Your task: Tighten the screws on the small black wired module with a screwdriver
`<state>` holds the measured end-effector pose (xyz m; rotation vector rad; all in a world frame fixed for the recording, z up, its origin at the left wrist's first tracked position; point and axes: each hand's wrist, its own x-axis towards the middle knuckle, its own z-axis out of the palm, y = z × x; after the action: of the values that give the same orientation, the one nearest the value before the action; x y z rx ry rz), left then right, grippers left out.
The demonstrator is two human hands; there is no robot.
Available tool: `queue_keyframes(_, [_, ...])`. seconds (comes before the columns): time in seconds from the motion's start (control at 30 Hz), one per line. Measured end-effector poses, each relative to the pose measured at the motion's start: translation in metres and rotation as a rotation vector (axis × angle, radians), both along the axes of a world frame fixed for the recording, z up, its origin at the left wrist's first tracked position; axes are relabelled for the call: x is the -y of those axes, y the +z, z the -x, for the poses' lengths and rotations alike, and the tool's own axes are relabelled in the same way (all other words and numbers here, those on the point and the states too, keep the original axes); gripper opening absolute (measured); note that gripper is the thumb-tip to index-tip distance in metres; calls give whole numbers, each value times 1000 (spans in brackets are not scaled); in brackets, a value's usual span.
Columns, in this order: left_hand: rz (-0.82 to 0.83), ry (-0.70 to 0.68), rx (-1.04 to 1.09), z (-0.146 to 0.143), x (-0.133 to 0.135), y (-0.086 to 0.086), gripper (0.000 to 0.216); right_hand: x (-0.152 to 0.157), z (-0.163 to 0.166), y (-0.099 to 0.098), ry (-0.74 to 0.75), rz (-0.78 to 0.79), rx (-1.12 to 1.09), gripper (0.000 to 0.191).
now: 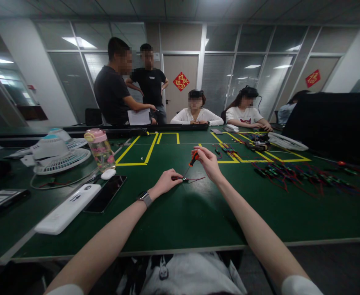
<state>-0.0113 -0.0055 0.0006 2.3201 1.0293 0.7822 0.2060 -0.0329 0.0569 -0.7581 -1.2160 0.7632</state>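
Note:
My left hand (166, 181) rests on the green table (198, 213) with its fingers pinched on a small dark part with red wires (188, 179). My right hand (207, 160) is raised just behind it, closed round the orange handle of a small screwdriver (193, 159). The screwdriver's thin shaft slants down and left, and its tip meets the small part. A watch sits on my left wrist.
A pile of wired parts (290, 172) lies at the right. At the left are a white power bank (67, 207), a black phone (106, 193), a pink-lidded bottle (100, 149) and white fans (57, 155). Yellow tape outlines mark the table. Several people are behind the far edge.

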Motion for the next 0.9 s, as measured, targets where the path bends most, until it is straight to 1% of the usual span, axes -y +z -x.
queue_keyframes(0.13, [-4, 3, -15, 0, 1, 2, 26, -2, -2, -1, -75, 17, 6, 41])
queue_keyframes(0.23, [-9, 4, -17, -1, 2, 3, 26, -2, -4, -2, -63, 24, -19, 42])
queue_keyframes(0.43, [-3, 3, -4, -1, 2, 3, 29, -3, -6, -4, -9, 17, -79, 52])
queue_keyframes(0.67, [-2, 8, -8, -1, 4, 5, 26, -4, -3, -3, -75, 38, -69, 43])
queue_keyframes(0.77, [1, 10, -12, -1, 5, 6, 24, -5, -5, -3, -42, 46, -78, 42])
queue_keyframes(0.9, [10, 7, -20, -1, 4, 6, 24, -4, -7, -3, 2, 29, -42, 49])
